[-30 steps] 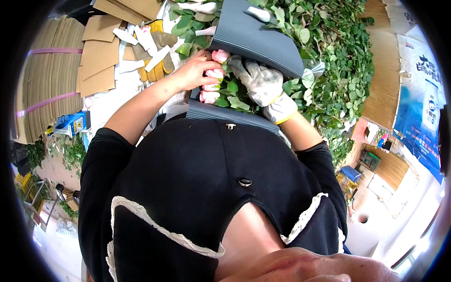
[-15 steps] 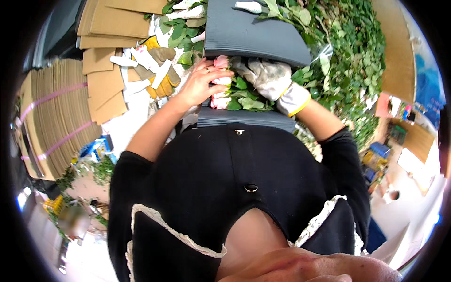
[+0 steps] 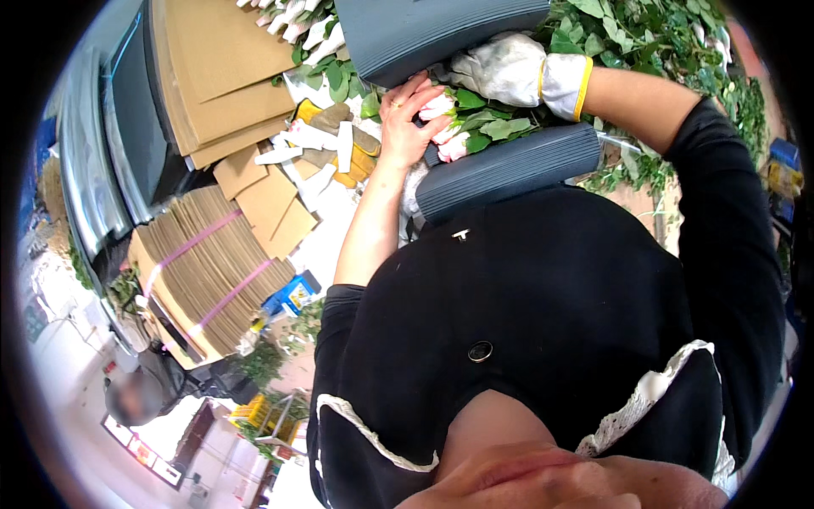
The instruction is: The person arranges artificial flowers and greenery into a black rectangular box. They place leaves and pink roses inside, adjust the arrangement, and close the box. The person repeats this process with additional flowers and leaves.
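Note:
Several pink roses (image 3: pixel 453 146) lie side by side, heads to the left and leaves (image 3: pixel 502 129) to the right. They sit between two dark grey ribbed panels, a far one (image 3: pixel 441 34) and a near one (image 3: pixel 509 170) close to my body. My bare left hand (image 3: pixel 409 119), with a ring, rests against the blooms, fingers spread over them. In a white glove with a yellow-edged cuff, my right hand (image 3: pixel 502 69) lies over the leafy stems by the far panel's edge. Its fingertips are partly hidden, so its grip is unclear.
Yellow-and-grey work gloves (image 3: pixel 363 161) and white sleeve-like pieces (image 3: pixel 318 187) lie left of my left hand. Beyond are flat cardboard sheets (image 3: pixel 225 59) and a strapped cardboard stack (image 3: pixel 208 271). Leafy greenery (image 3: pixel 632 42) spreads at the far right. A person (image 3: pixel 140 394) is at lower left.
The view has turned and shifted, bringing more of the left side into sight. Both hands stay at the roses, and the near grey panel now shows more of its ribbed face.

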A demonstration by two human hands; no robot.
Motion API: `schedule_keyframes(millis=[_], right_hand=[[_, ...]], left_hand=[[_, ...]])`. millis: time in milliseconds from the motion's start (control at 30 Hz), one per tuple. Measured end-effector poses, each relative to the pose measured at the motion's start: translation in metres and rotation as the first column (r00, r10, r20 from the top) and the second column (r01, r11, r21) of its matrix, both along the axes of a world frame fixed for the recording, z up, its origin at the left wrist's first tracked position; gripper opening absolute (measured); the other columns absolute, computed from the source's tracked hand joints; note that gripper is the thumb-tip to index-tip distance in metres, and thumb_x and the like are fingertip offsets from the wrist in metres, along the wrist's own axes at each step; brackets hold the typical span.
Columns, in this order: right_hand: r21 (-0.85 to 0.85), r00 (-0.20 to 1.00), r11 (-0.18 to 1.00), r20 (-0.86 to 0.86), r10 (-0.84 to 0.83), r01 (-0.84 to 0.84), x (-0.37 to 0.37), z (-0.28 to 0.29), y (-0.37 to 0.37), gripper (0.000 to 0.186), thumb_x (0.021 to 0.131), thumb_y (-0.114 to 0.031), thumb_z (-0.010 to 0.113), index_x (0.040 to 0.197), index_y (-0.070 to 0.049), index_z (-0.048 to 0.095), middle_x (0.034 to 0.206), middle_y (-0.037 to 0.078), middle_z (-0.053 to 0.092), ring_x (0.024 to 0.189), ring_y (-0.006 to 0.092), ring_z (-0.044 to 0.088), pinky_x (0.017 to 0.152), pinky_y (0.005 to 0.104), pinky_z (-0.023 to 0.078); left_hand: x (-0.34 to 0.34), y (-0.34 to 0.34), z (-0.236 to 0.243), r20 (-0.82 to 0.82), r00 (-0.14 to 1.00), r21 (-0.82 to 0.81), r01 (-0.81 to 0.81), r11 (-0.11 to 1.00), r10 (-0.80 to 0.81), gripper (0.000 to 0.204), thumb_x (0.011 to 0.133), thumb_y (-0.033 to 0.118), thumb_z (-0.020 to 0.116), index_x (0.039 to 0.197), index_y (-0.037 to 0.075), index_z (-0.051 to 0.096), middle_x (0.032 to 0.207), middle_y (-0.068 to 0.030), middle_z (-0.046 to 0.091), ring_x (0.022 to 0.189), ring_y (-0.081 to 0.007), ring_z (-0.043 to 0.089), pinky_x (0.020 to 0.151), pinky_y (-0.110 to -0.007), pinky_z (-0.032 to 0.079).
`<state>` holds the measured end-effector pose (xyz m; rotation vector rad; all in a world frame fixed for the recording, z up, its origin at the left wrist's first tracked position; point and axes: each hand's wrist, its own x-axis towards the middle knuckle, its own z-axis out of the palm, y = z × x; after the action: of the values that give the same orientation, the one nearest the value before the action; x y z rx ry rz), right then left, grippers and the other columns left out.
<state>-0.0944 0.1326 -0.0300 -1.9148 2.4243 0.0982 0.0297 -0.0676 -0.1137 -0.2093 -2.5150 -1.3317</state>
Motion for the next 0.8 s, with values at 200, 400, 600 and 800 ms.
schedule_keyframes(millis=[200, 400, 600, 800], right_hand=[[0.011, 0.995, 0.995, -0.023, -0.101, 0.101, 0.034, 0.075, -0.022, 0.016, 0.078, -0.022, 0.063, 0.09, -0.011, 0.065, 0.083, 0.006, 0.065, 0.073, 0.0238, 0.066, 0.06, 0.0392, 0.052], [0.103, 0.943, 0.987, 0.299, -0.147, 0.121, 0.016, 0.026, -0.034, 0.013, 0.081, -0.023, 0.059, 0.089, -0.013, 0.064, 0.078, 0.013, 0.068, 0.073, 0.0333, 0.068, 0.064, 0.0461, 0.053], [0.107, 0.956, 0.969, 0.174, -0.237, 0.221, 0.016, 0.019, -0.028, 0.019, 0.083, -0.023, 0.057, 0.1, -0.016, 0.064, 0.084, 0.009, 0.069, 0.077, 0.0305, 0.068, 0.067, 0.0445, 0.054], [-0.011, 0.949, 0.972, 0.219, -0.225, 0.233, 0.016, 0.007, -0.03, 0.031, 0.091, -0.029, 0.05, 0.118, -0.022, 0.064, 0.096, 0.011, 0.071, 0.086, 0.0308, 0.069, 0.075, 0.0428, 0.055]], left_hand=[[0.011, -0.002, -0.005, 0.072, 0.997, -0.047, -0.017, 0.999, 0.02, 0.051, 0.059, 0.022, 0.083, 0.109, 0.016, 0.072, 0.131, -0.0045, 0.06, 0.117, -0.0238, 0.05, 0.104, -0.038, 0.031], [0.008, -0.006, -0.004, 0.089, 0.996, -0.007, 0.018, 1.0, -0.017, 0.05, 0.067, 0.022, 0.081, 0.115, 0.014, 0.07, 0.132, -0.0097, 0.059, 0.124, -0.0244, 0.048, 0.109, -0.041, 0.026], [0.035, -0.027, 0.024, 0.253, 0.964, 0.255, -0.149, 0.955, 0.082, 0.048, 0.068, 0.015, 0.082, 0.114, 0.013, 0.07, 0.111, -0.0091, 0.06, 0.112, -0.026, 0.053, 0.101, -0.038, 0.039], [0.034, 0.002, 0.026, 0.245, 0.969, -0.042, -0.021, 0.999, 0.031, 0.061, 0.056, 0.03, 0.088, 0.114, 0.02, 0.071, 0.097, -0.0083, 0.042, 0.099, -0.0261, 0.04, 0.096, -0.04, 0.037]])
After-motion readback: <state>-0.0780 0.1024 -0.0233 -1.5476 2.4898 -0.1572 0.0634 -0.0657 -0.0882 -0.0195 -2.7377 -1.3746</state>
